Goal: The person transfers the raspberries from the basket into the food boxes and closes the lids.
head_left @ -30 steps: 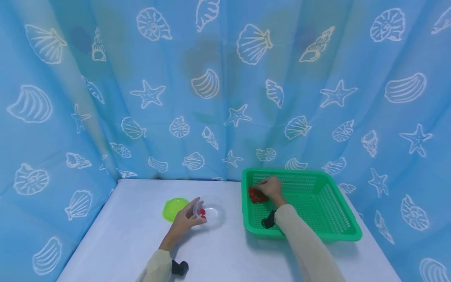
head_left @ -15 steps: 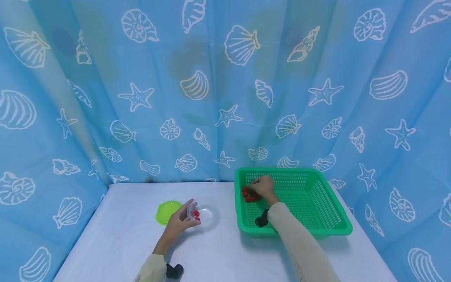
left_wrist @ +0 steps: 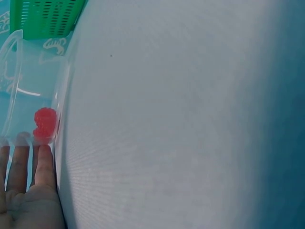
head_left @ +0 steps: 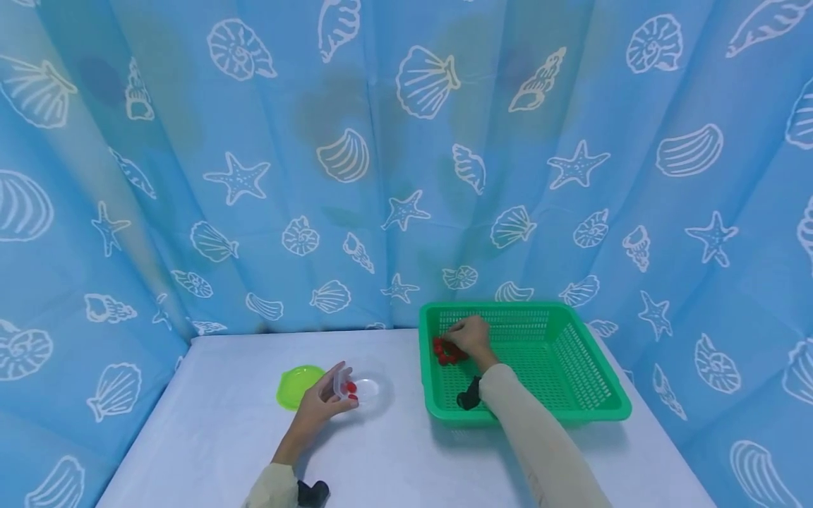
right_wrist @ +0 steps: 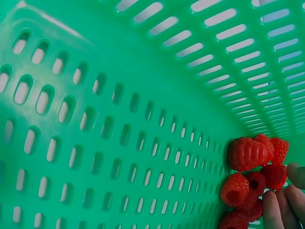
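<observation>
My left hand (head_left: 317, 406) holds the side of a clear plastic container (head_left: 371, 386) on the table, thumb at the near side and fingers at the far side. Inside it lie red raspberries (left_wrist: 45, 123), near the fingertips. My right hand (head_left: 470, 336) reaches into the left part of a green basket (head_left: 619, 409). In the right wrist view, its thumb and fingertips pinch a raspberry (right_wrist: 274, 177) at the edge of a small heap. Several other raspberries (right_wrist: 248, 153) lie in the basket's corner beside that hand. The palm is out of the right wrist view.
A lime-green lid (head_left: 293, 386) lies on the white-covered table (head_left: 381, 458) left of the container, partly behind the left hand. Slotted walls rise around the raspberries in the basket. A blue shell-print curtain (head_left: 356, 233) hangs behind the table.
The head view has shifted, so everything sits a little further left. Both hands stay at the same places, at the container and at the raspberries.
</observation>
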`<state>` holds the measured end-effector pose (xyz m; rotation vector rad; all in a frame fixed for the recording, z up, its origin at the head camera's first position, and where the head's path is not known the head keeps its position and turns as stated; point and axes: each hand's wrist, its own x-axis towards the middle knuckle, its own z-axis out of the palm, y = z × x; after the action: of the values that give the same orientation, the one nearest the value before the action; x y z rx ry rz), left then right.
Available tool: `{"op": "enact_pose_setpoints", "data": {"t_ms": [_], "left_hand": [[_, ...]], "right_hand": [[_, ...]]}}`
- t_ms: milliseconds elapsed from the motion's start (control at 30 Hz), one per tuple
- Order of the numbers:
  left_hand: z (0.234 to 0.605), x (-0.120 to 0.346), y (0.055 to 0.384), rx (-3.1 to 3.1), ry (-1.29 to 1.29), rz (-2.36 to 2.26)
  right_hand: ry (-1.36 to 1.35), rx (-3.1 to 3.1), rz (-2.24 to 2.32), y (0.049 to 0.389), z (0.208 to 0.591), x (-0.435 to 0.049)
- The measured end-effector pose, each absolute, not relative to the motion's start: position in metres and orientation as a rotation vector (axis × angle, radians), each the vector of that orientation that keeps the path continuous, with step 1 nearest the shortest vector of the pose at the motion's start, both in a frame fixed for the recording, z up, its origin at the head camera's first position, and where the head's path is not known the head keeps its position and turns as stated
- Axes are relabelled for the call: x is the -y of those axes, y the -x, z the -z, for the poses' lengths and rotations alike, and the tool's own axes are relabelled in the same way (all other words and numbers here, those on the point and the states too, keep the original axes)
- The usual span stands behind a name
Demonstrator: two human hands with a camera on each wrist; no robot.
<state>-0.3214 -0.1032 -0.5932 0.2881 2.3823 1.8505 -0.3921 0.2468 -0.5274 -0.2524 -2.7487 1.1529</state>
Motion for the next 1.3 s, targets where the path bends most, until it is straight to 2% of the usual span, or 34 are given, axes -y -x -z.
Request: {"op": "enact_pose_setpoints", "data": {"t_ms": [1000,1300], "left_hand": [[0.593,0.103,0.325,-2.337,-0.26,-1.884],[0.576,0.101,0.316,-2.302,-0.274,-1.91]], "right_hand": [[0.239,2.735,-1.13,0.392,0.529,-0.243],[0.236,2.752,-1.139,0.392,0.527,-0.242]]}}
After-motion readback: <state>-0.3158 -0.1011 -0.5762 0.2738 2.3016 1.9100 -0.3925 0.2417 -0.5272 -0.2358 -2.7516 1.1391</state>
